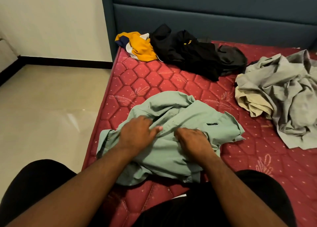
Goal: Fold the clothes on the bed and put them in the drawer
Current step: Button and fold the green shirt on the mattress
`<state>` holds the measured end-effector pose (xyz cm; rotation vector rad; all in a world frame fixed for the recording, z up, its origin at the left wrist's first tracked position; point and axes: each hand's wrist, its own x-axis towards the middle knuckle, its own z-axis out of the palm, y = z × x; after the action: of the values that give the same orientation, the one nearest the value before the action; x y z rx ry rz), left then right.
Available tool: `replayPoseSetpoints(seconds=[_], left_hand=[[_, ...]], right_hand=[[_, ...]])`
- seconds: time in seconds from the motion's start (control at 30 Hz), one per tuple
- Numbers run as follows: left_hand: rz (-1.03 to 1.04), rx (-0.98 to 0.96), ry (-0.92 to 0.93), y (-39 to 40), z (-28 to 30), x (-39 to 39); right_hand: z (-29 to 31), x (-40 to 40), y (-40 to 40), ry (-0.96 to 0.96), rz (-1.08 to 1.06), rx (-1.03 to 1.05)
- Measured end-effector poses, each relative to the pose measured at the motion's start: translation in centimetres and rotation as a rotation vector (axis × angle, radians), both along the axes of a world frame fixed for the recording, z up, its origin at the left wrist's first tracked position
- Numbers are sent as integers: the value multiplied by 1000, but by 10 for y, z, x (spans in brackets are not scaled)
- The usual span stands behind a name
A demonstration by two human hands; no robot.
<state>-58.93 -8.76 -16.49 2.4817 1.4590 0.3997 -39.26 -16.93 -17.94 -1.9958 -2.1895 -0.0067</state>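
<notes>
While the green shirt lies rumpled on the near edge of the bed, both hands are down on it: the left hand rests on the cloth with its fingers curled into a fold near the collar side and the thumb stretched toward the middle, and the right hand has its fingers tucked into the fabric just beside it, seemingly pinching a ridge of cloth. The step in hand looks like spreading the shirt flat before any fold is made. To do it well, the hands should draw apart from the middle, pulling the creases out toward each side, so that the bunched hem nearest the person and the crumpled sleeve at the left lie smooth. The collar should be squared first, since it sets the line for the later folds.

Farther right, well apart from the shirt, a grey garment lies heaped over a cream one. Near the headboard sit a black pile and a yellow top, touching each other; all wait unfolded. No drawer is in view
</notes>
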Motion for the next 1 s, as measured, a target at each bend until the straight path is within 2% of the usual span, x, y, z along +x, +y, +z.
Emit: replayPoseSetpoints(seconds=[0.03,0.13,0.2,0.3,0.4,0.5,0.77,1.0], left_hand=[[16,-32,-76,3,6,16],[125,-441,-217,19,9,57],[169,-602,-360,24,0,71],[163,-609,-648,19,-15,77],[133,-673,-814,8,-18,75],[128,-766,-961,0,-12,71],[78,-684,-923,-16,-9,69],[-80,-433,-796,-26,-3,61]], right_hand=[[1,-1,0,12,-13,78],[2,2,-1,200,-42,139],[1,10,-3,304,-21,186],[1,24,-3,440,-27,299],[4,31,1,580,-93,355],[5,29,3,594,-84,348],[5,22,4,641,-98,306],[6,16,4,633,-82,332]])
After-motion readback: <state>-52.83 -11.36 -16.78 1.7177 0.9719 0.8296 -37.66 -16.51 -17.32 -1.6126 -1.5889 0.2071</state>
